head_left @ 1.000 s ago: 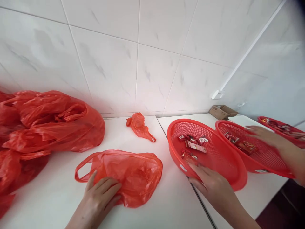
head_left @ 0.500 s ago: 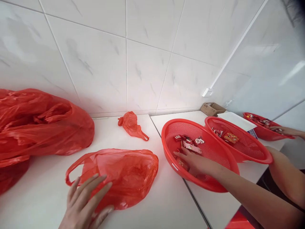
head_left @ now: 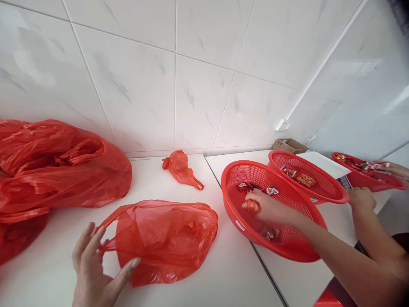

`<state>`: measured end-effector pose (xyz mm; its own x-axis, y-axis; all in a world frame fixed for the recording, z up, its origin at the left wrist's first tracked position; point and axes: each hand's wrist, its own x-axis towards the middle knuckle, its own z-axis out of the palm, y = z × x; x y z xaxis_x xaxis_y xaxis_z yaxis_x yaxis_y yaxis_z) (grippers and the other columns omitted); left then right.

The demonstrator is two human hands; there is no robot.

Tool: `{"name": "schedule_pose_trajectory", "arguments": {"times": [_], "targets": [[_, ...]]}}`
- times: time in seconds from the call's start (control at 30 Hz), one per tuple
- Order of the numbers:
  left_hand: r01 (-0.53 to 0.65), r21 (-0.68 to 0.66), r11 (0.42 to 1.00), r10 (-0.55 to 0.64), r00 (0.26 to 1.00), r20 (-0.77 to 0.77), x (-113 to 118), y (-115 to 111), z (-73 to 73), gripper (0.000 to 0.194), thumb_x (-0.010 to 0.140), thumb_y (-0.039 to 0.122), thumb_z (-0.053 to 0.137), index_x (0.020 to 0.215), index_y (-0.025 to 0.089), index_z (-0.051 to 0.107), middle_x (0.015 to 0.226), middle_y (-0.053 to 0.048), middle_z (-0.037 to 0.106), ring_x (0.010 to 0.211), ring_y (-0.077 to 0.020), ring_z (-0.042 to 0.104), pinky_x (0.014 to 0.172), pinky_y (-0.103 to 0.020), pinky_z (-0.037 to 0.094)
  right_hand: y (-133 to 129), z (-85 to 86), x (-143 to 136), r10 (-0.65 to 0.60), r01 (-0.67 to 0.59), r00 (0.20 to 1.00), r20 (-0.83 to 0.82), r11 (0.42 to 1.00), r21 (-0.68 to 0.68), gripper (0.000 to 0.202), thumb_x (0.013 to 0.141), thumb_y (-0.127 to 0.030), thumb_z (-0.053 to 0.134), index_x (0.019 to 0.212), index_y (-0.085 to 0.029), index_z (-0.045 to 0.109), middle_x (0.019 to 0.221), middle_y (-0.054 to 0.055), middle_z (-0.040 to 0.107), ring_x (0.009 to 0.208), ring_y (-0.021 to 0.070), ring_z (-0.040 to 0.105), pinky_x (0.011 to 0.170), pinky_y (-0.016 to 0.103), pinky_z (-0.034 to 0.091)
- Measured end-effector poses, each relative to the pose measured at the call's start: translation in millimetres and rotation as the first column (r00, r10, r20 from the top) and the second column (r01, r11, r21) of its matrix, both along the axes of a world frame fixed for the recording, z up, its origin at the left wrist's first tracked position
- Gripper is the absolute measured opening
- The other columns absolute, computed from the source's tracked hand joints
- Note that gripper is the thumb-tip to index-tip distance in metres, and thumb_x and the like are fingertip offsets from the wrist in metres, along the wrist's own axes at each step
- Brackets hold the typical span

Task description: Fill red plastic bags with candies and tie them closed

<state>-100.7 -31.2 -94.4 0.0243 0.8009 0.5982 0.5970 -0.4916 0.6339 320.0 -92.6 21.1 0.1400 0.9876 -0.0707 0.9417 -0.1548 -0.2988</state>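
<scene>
My left hand (head_left: 99, 260) is at the lower left, its fingers hooked at the handle of a thin red plastic bag (head_left: 172, 251). The thumb stands away from those fingers, along the bag's near edge. Both strands of the handle run to the fingertips; the bag lies on its side on the white table, its mouth slack. My right hand is out of view. A co-worker's hand (head_left: 268, 209) closes on small red-wrapped sweets inside a red perforated basket (head_left: 233, 170) to the right. The same person's other fist (head_left: 361, 198) rests at the rim of a second red basket (head_left: 341, 198).
A big heap of red plastic bags (head_left: 64, 170) covers the left. A small knotted red bag (head_left: 182, 168) lies near the tiled wall (head_left: 134, 85). At the back right are an open cardboard box (head_left: 290, 146), a white board and a third basket (head_left: 364, 181) with another hand.
My left hand has gone from spread beside the bag to hooking its handle, drawing it left. The co-worker's hand has closed on sweets, and the second basket has shifted left.
</scene>
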Motion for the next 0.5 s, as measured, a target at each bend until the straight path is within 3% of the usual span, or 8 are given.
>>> {"name": "schedule_pose_trajectory", "arguments": {"times": [0.13, 0.23, 0.3, 0.4, 0.5], "targets": [[0.033, -0.139, 0.990, -0.016, 0.993, 0.120, 0, 2, -10.6, 0.086, 0.070, 0.047, 0.071, 0.144, 0.037, 0.027, 0.155, -0.009, 0.015, 0.135, -0.0405, 0.031, 0.087, -0.057, 0.054, 1, 39.8, -9, -0.031, 0.041, 0.994, -0.102, 0.994, 0.101, 0.036, 0.072, -0.027, 0.060, 0.109, -0.028, 0.055, 0.108, 0.001, 0.059, 0.093, 0.0194, 0.061, 0.075, 0.029, 0.051], [0.054, -0.191, 0.980, -0.030, 0.991, 0.128, 3, -2, -8.3, 0.074, 0.074, 0.042, 0.069, 0.139, 0.035, 0.035, 0.150, -0.010, 0.021, 0.130, -0.0358, 0.041, 0.091, -0.052, 0.053, 0, 55.7, -54, 0.071, -0.048, 0.994, -0.086, 0.968, 0.245, 0.026, 0.074, -0.026, 0.060, 0.099, -0.030, 0.057, 0.113, 0.000, 0.055, 0.093, 0.0176, 0.059, 0.078, 0.028, 0.050], [0.074, -0.211, 0.975, -0.053, 0.994, 0.100, 5, -5, -3.4, 0.071, 0.077, 0.039, 0.068, 0.139, 0.032, 0.035, 0.146, -0.012, 0.026, 0.126, -0.0323, 0.046, 0.092, -0.048, 0.053, 2, 52.5, -94, 0.216, -0.199, 0.976, -0.036, 0.942, 0.271, 0.021, 0.075, -0.017, 0.057, 0.092, -0.030, 0.057, 0.117, -0.001, 0.051, 0.089, 0.0150, 0.059, 0.076, 0.027, 0.050], [0.084, -0.230, 0.969, -0.076, 0.996, 0.045, 5, -9, 2.7, 0.071, 0.079, 0.036, 0.066, 0.141, 0.029, 0.033, 0.144, -0.013, 0.029, 0.126, -0.0310, 0.045, 0.093, -0.046, 0.052, 9, 30.7, -150, 0.431, -0.419, 0.902, -0.011, 0.883, 0.213, 0.031, 0.072, -0.005, 0.048, 0.091, -0.027, 0.056, 0.111, 0.002, 0.050, 0.074, 0.0117, 0.059, 0.063, 0.024, 0.050], [0.074, -0.245, 0.967, -0.075, 0.997, 0.004, 4, -12, 4.5, 0.073, 0.081, 0.034, 0.065, 0.144, 0.028, 0.028, 0.144, -0.013, 0.030, 0.135, -0.0324, 0.035, 0.102, -0.050, 0.044, 22, 3.1, -187, 0.511, -0.501, 0.859, -0.015, 0.847, 0.180, 0.046, 0.071, 0.001, 0.040, 0.103, -0.028, 0.057, 0.111, 0.005, 0.054, 0.077, 0.0142, 0.063, 0.055, 0.022, 0.050]]}}
